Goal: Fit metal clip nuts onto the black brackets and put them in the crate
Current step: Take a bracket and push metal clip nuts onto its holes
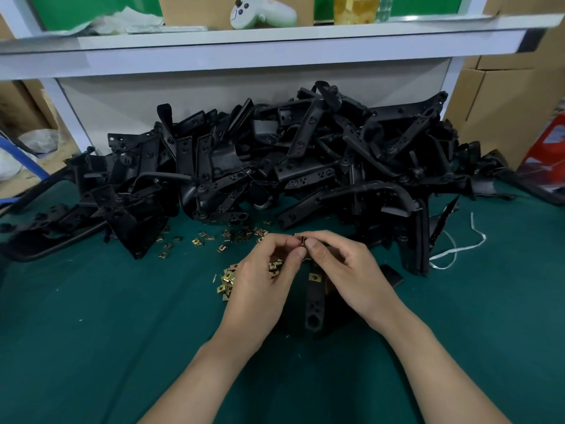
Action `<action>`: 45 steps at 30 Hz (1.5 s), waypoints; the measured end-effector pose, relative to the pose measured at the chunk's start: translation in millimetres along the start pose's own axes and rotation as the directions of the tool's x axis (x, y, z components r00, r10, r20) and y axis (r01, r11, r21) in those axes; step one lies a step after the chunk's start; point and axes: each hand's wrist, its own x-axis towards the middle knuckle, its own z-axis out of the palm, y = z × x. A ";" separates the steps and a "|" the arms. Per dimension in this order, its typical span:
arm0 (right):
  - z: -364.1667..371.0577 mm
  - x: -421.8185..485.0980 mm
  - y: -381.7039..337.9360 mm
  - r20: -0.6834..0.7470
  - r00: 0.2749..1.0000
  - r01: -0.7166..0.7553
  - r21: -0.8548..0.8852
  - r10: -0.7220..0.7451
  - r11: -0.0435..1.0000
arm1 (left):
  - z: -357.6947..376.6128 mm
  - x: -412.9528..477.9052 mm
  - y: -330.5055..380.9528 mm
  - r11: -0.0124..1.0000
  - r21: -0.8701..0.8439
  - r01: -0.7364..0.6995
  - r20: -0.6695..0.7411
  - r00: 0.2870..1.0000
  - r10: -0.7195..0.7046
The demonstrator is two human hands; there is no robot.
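Two hands pinch one clip nut over a bracket on the green table (91,332).

A large heap of black brackets (305,157) fills the back of the table; no crate is in view. Nearer the person, one bracket (315,304) lies directly beneath the hands, its long axis running from the person toward the heap, with one brass nut (314,276) apparently already on it. The left hand (260,283) and right hand (345,270) meet just above its far end, thumbs and forefingers curled around a single clip nut (302,241). The right hand sits over the bracket and is likely nearer for fitting. Loose nuts (227,280) lie scattered by the left hand.
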 end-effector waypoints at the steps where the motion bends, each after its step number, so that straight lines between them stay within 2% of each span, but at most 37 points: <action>1: 0.5 -0.1 0.0 0.007 1.000 -0.002 0.004 0.002 1.000 | -0.1 0.3 -0.8 1.000 0.003 -0.012 -0.004 1.000 0.012; 11: 0.4 -1.1 -3.2 0.031 0.999 0.021 0.115 -0.025 0.993 | -3.8 2.3 -5.5 0.965 0.190 -0.180 -0.001 0.983 0.183; 18: 0.6 -1.1 -6.9 0.056 0.997 0.043 0.181 -0.054 0.983 | -1.9 1.7 -5.9 0.970 0.168 -0.174 -0.009 0.984 0.178; 33: 0.6 -1.3 -8.6 0.044 0.999 0.023 0.169 -0.031 0.985 | -1.9 2.7 -7.7 0.969 0.167 -0.182 -0.032 0.981 0.189; 35: 1.2 -2.6 -10.2 0.039 0.999 0.002 0.151 -0.008 0.988 | -2.9 2.4 -7.1 0.977 0.147 -0.156 -0.045 0.985 0.164; 39: 2.7 -3.4 -12.0 0.055 0.998 0.006 0.111 -0.012 0.994 | -3.7 3.1 -4.8 0.997 0.079 -0.003 -0.042 0.999 0.006; 45: 3.2 -2.7 -10.5 0.067 0.998 -0.003 0.102 -0.004 0.995 | -3.6 3.2 2.2 0.996 -0.020 0.082 -0.031 0.996 -0.083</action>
